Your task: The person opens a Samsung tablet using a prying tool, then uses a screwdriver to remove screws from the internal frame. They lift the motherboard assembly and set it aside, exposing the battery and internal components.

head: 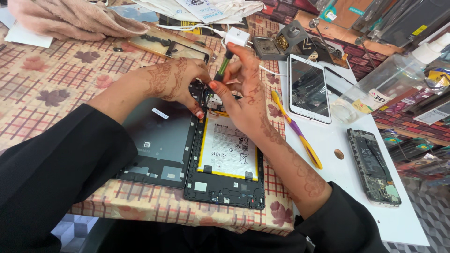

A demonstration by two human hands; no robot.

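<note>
right hand (243,89) grip grasping green screwdriver (224,65) upright over opened tablet (225,159); left hand (176,82) grip clenched, fingertips pressing tablet's top edge

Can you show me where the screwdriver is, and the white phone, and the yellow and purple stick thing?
screwdriver (223,68): head view, on its green handle between the fingers of the right hand.
white phone (308,88): head view, middle of its dark screen.
yellow and purple tool (300,138): head view, on its purple middle section.
</note>
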